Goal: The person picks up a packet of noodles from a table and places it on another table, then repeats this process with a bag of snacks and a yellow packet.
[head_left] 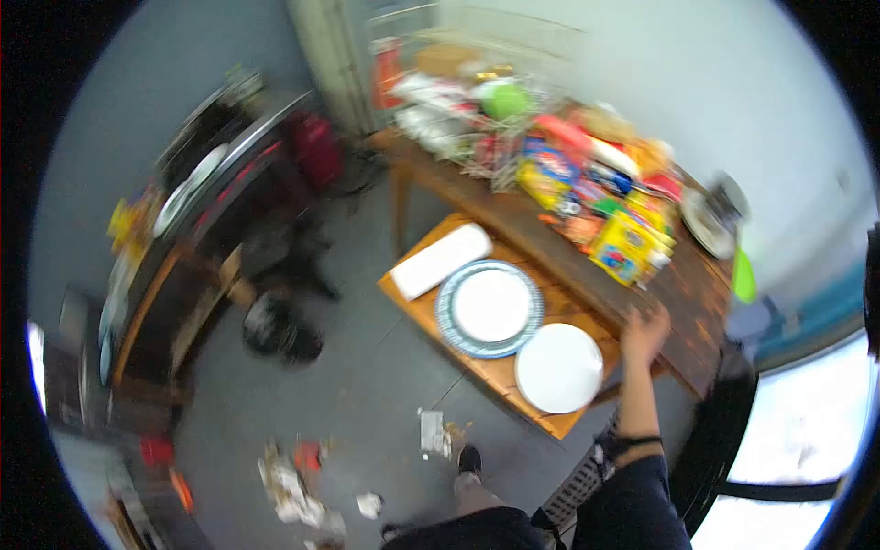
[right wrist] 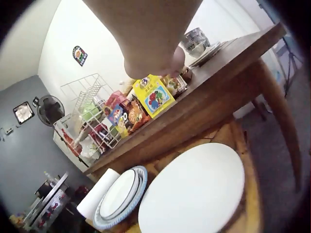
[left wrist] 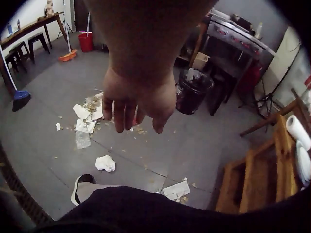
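My right hand (head_left: pixel 646 332) reaches over the near edge of the dark wooden table (head_left: pixel 701 339), fingers loosely bent and nothing visible in them. Just beyond it lies a yellow snack packet (head_left: pixel 625 247) at the front of a pile of packaged foods. In the right wrist view, the fingers of that hand are mostly hidden behind the wrist. Below the table, a white plate (head_left: pixel 559 368) sits on a low wooden bench (head_left: pixel 403 298), beside a blue-rimmed plate (head_left: pixel 444 312) with a white one on top. My left hand (left wrist: pixel 141 97) hangs over the floor, fingers relaxed, holding nothing.
A white paper roll (head_left: pixel 442 261) lies on the bench. A wire rack (right wrist: pixel 97 121) stands at the table's far end, and stacked plates (head_left: pixel 706 229) by the wall. Torn paper (left wrist: pixel 85 119) litters the floor near a black bin (left wrist: pixel 193 92). A blue broom (left wrist: pixel 21 97) stands left.
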The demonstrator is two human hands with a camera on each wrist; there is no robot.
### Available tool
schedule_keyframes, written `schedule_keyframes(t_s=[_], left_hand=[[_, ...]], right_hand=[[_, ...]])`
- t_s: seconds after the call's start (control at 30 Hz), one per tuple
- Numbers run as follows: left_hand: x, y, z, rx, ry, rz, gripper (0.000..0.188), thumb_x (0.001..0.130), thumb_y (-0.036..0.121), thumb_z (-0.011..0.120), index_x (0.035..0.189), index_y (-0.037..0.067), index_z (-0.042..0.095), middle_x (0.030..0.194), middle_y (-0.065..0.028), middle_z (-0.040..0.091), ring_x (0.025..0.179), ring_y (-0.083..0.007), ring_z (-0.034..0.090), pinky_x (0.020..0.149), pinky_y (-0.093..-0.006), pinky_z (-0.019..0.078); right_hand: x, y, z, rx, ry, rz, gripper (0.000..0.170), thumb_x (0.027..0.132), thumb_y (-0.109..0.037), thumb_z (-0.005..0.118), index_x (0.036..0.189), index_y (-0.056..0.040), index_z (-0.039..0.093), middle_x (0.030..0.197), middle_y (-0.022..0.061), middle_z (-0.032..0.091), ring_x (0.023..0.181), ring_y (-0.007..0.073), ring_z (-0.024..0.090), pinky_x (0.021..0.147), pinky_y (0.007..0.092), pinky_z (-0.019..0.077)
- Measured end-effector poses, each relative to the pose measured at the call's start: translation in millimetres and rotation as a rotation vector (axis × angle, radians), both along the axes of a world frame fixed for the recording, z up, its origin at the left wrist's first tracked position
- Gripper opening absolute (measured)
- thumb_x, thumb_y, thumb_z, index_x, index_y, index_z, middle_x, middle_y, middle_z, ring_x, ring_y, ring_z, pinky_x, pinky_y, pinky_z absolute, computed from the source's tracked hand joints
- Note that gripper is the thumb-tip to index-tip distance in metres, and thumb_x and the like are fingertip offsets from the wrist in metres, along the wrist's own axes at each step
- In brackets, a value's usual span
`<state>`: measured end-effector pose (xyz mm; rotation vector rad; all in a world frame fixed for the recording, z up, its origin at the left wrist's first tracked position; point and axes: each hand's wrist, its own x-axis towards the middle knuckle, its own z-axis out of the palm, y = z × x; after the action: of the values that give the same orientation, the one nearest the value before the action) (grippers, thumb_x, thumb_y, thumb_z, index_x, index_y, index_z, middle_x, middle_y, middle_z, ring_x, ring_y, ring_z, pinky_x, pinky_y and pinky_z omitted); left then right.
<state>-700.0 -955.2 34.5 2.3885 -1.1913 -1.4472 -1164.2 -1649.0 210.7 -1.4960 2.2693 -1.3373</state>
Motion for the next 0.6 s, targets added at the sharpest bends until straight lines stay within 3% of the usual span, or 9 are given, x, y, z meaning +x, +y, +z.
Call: schedule_keyframes(t_s=[0.03, 0.07, 0.13, 0.2, 0.27, 0.3, 0.33, 0.53, 0.6], left_hand=[[10.2, 19.5, -42.5, -0.09, -0.52, -0.412, 0.043, 0.08, 0.038, 0.039, 0.107, 0.004, 0.046, 0.104, -0.0176, 0.049, 0.092, -0.0325, 0.049, 0.08, -0.0432, 0.0381], [-6.2, 11.0, -30.9, 0.1, -0.347, -0.063, 0.047, 0.08, 0.042, 0.033, 0.111, 0.008, 0.044, 0.114, -0.0167, 0.042, 0.105, -0.0326, 0.039, 0.091, -0.0406, 0.027], [-41.4, -31.8, 13.8, 0.18, -0.261, 0.044, 0.041, 0.08, 0.04, 0.036, 0.103, 0.009, 0.05, 0.108, -0.0158, 0.047, 0.099, -0.0315, 0.044, 0.087, -0.0372, 0.0319], [-62.3, -59.7, 46.9, 0.246, -0.179, 0.155, 0.037, 0.079, 0.038, 0.038, 0.096, 0.01, 0.056, 0.102, -0.015, 0.051, 0.093, -0.0304, 0.048, 0.083, -0.0339, 0.0368], [-73.5, -34.0, 9.1, 0.124, -0.163, 0.341, 0.038, 0.075, 0.04, 0.043, 0.091, 0.009, 0.057, 0.093, -0.0134, 0.054, 0.087, -0.0314, 0.05, 0.076, -0.0361, 0.0401], [-80.1, -20.9, 1.4, -0.124, -0.335, -0.018, 0.038, 0.071, 0.042, 0.047, 0.083, 0.007, 0.059, 0.083, -0.0161, 0.056, 0.081, -0.0315, 0.052, 0.071, -0.0378, 0.0409], [-91.7, -16.7, -3.1, -0.065, -0.19, 0.473, 0.041, 0.069, 0.042, 0.048, 0.077, 0.004, 0.059, 0.079, -0.0188, 0.055, 0.078, -0.0322, 0.053, 0.07, -0.0385, 0.0408], [-137.8, 68.3, -34.3, 0.209, -0.18, 0.425, 0.042, 0.08, 0.042, 0.033, 0.094, 0.01, 0.056, 0.086, -0.015, 0.056, 0.086, -0.0297, 0.05, 0.075, -0.0395, 0.039], [-152.2, 108.1, -38.2, 0.291, -0.074, 0.813, 0.048, 0.074, 0.047, 0.04, 0.085, 0.004, 0.058, 0.088, -0.0167, 0.056, 0.084, -0.0323, 0.051, 0.073, -0.0391, 0.0402]], right_hand=[[-5.2, 23.7, -6.0, -0.119, -0.075, 0.057, 0.046, 0.071, -0.015, 0.059, 0.109, 0.0013, 0.039, 0.1, 0.015, 0.045, 0.092, 0.0238, 0.046, 0.08, 0.0315, 0.0371], [-1.9, 56.3, 12.4, -0.035, 0.045, 0.062, 0.047, 0.073, -0.014, 0.057, 0.112, 0.0023, 0.036, 0.101, 0.0152, 0.045, 0.094, 0.0233, 0.046, 0.082, 0.0315, 0.037], [-21.2, 110.8, -8.0, -0.07, -0.227, 0.371, 0.049, 0.076, -0.012, 0.054, 0.115, 0.0052, 0.03, 0.114, 0.0201, 0.038, 0.102, 0.0254, 0.042, 0.087, 0.0328, 0.0339], [-30.7, 167.6, -34.3, 0.182, 0.089, 0.41, 0.05, 0.076, -0.015, 0.053, 0.115, 0.0067, 0.031, 0.116, 0.0206, 0.036, 0.105, 0.0302, 0.038, 0.091, 0.0354, 0.0294], [-76.4, 214.1, -114.2, 0.384, 0.36, 0.638, 0.041, 0.071, -0.027, 0.055, 0.104, -0.0022, 0.049, 0.11, 0.0189, 0.045, 0.103, 0.0321, 0.041, 0.084, 0.0395, 0.0347], [-50.8, 246.0, -91.9, 0.502, 0.275, 0.765, 0.047, 0.071, -0.03, 0.057, 0.11, -0.0067, 0.044, 0.115, 0.0175, 0.041, 0.103, 0.037, 0.038, 0.086, 0.0387, 0.0324], [-31.2, 265.3, -100.6, 0.62, 0.292, 0.885, 0.045, 0.072, -0.03, 0.056, 0.108, -0.007, 0.045, 0.112, 0.017, 0.041, 0.099, 0.0362, 0.039, 0.083, 0.0386, 0.0321], [60.1, 272.9, -173.3, 1.018, 0.504, 1.285, 0.031, 0.074, -0.029, 0.047, 0.098, -0.0089, 0.045, 0.094, 0.0136, 0.043, 0.078, 0.0317, 0.04, 0.063, 0.0381, 0.0299], [101.1, 266.5, -184.1, 1.061, 0.584, 1.344, 0.027, 0.075, -0.029, 0.044, 0.094, -0.0096, 0.045, 0.087, 0.0124, 0.044, 0.071, 0.0301, 0.04, 0.057, 0.0379, 0.0292]])
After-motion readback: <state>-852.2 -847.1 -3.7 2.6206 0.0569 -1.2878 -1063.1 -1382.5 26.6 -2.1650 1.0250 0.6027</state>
